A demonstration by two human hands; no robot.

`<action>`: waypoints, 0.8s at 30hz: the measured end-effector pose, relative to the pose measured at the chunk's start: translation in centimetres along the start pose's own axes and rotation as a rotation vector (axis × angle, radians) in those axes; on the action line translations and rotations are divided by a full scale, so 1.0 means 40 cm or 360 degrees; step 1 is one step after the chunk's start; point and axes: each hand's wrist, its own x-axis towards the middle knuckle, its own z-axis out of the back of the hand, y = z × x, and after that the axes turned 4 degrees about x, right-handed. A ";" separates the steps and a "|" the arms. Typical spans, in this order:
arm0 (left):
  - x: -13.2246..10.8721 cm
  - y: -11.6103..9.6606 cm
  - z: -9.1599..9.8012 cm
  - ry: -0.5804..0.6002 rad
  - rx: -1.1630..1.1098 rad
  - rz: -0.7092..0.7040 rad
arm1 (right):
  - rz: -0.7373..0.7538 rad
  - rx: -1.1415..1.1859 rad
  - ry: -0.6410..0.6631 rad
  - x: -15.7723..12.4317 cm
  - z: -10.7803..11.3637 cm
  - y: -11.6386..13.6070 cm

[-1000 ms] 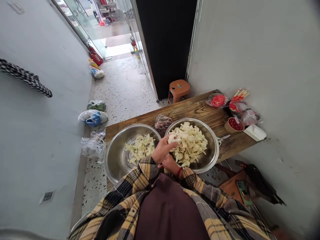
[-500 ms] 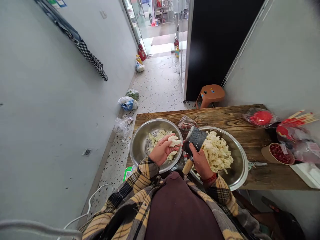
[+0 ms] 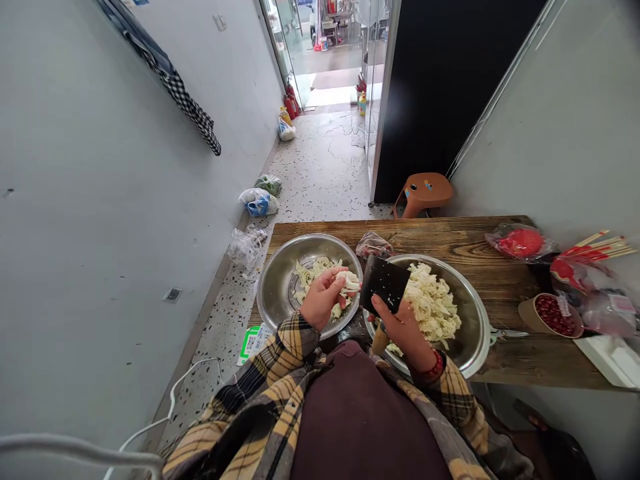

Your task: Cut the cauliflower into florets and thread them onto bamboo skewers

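Cabbage piece (image 3: 349, 280): pale white-green layered chunk, pinched in the closed fingers of the left hand (image 3: 321, 301), over the left steel bowl (image 3: 273, 283) of cut leaves. Right hand (image 3: 403, 327) is wrapped tight on the cleaver (image 3: 384, 285) (wooden handle, dark blade face up), by the heaped right steel bowl (image 3: 475, 307). Since half a second ago the blade has tipped flatter and sits lower; the left hand has barely shifted.
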 end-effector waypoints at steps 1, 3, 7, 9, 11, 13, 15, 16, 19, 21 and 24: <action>-0.002 -0.001 -0.006 0.0014 0.0041 0.0008 | 0.0005 -0.0005 -0.0012 0.000 0.002 -0.001; -0.007 -0.004 -0.018 0.0077 0.0078 -0.0004 | 0.0013 0.0025 -0.0061 -0.002 0.010 0.000; -0.016 -0.008 -0.034 0.0232 0.0058 -0.0127 | -0.0018 0.0198 -0.0118 -0.010 0.022 0.020; -0.017 -0.006 -0.035 0.0235 0.0065 -0.0162 | -0.0035 0.0263 -0.0111 -0.016 0.023 0.030; -0.016 -0.003 -0.032 0.0188 0.0111 -0.0205 | -0.0023 0.0270 -0.0105 -0.021 0.021 0.033; -0.015 -0.002 -0.027 0.0125 0.0199 -0.0252 | 0.0015 0.0223 -0.0080 -0.025 0.022 0.029; -0.015 -0.003 -0.023 0.0091 0.0278 -0.0273 | 0.0057 0.0146 -0.0056 -0.027 0.026 0.021; -0.016 -0.004 -0.022 0.0093 0.0293 -0.0270 | 0.0068 0.0098 -0.0049 -0.028 0.030 0.018; -0.018 -0.005 -0.022 0.0122 0.0205 -0.0259 | 0.0090 -0.0088 -0.0026 -0.027 0.042 0.015; -0.019 -0.003 -0.023 0.0129 0.0126 -0.0258 | 0.0109 -0.0182 0.0001 -0.026 0.048 0.016; -0.018 -0.002 -0.025 0.0174 0.0113 -0.0250 | 0.0150 -0.0226 0.0014 -0.027 0.053 0.018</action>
